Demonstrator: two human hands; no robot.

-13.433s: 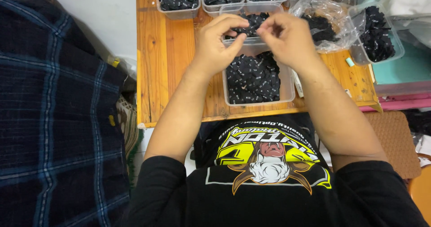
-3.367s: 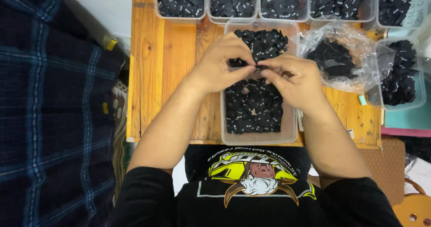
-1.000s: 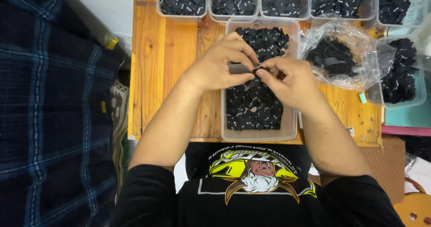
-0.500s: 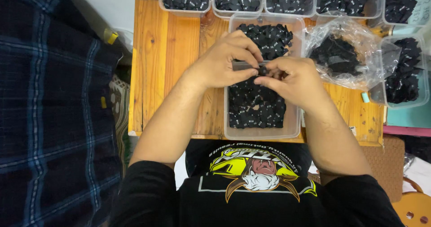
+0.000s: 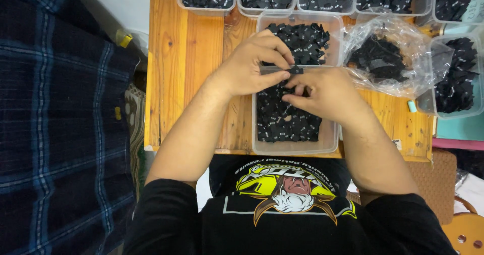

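Head view: at centre frame both hands meet over the long clear tray (image 5: 295, 146) of small black labels (image 5: 287, 124) on the wooden bench (image 5: 186, 58). The step looks like sorting or gathering labels into a thin stack (image 5: 282, 69). The left hand (image 5: 249, 66) has its fingers (image 5: 280, 76) pinched nearly closed on that stack. The right hand (image 5: 325, 91) has curled fingers touching it; its grip is unclear. Adding another label would call for aligned edges.
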